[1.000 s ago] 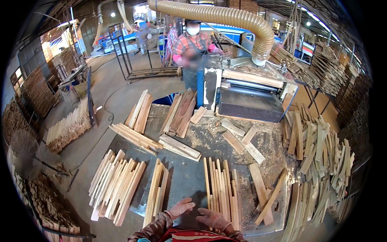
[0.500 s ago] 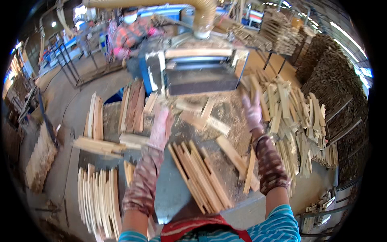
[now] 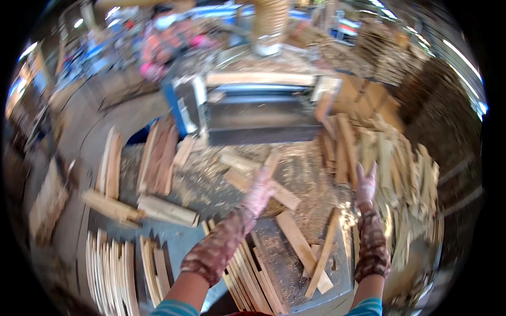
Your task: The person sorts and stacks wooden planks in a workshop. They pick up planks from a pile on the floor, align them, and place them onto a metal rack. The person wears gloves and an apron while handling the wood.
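My left hand (image 3: 258, 192), in a pale pink glove, reaches over the short loose boards (image 3: 287, 199) lying among shavings in the middle of the metal table. Motion blurs its fingers, so whether it grips a board is unclear. Farther right, my right hand (image 3: 366, 185), gloved alike, has its fingers spread and nothing visible in it. It is beside the big heap of wooden strips (image 3: 387, 158). Two boards (image 3: 301, 243) lie crossed between my forearms. A bundle of long strips (image 3: 252, 274) is partly covered by my left forearm.
A planer-like machine (image 3: 263, 118) with a dark feed opening stands at the table's far side, under a ridged hose (image 3: 270, 26). Stacked strips (image 3: 112, 268) and reddish boards (image 3: 159, 158) lie at the left. Beyond the machine, a person (image 3: 166, 45) wears pink gloves.
My left hand has moved right, from beside the left-hand boards to the middle ones. My right hand has come nearer, away from the machine's side. The view has shifted too.
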Available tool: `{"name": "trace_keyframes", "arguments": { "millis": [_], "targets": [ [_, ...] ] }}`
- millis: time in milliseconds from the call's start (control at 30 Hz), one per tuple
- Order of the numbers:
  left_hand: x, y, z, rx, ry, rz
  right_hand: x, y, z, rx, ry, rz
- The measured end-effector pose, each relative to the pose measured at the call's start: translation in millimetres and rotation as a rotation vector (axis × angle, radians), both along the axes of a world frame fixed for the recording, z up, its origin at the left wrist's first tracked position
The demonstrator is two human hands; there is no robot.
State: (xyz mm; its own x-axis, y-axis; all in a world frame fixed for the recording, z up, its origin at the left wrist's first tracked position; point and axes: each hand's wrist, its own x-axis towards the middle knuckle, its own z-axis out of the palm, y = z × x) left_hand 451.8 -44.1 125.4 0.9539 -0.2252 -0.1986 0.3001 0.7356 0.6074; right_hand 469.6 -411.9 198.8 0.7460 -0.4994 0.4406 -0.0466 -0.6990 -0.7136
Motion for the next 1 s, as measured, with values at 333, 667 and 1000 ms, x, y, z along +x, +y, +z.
{"name": "trace_keyframes", "arguments": {
  "millis": [333,667,1000],
  "targets": [
    [-126.6,76.4,-86.5,0.131,0.207,-0.016,-105.9,174.9,-163.1,0.429,0.298,0.665],
    [-500.9,370.4,-23.8,1.28,0.626,0.893,-399.2,464.8,-101.5,1.223,1.105,1.525],
    [-623.9,625.2,-22.7,1.889,1.105,0.286,-528.3,668.9,-172.0,1.196,1.175,1.084]
  ]
}}
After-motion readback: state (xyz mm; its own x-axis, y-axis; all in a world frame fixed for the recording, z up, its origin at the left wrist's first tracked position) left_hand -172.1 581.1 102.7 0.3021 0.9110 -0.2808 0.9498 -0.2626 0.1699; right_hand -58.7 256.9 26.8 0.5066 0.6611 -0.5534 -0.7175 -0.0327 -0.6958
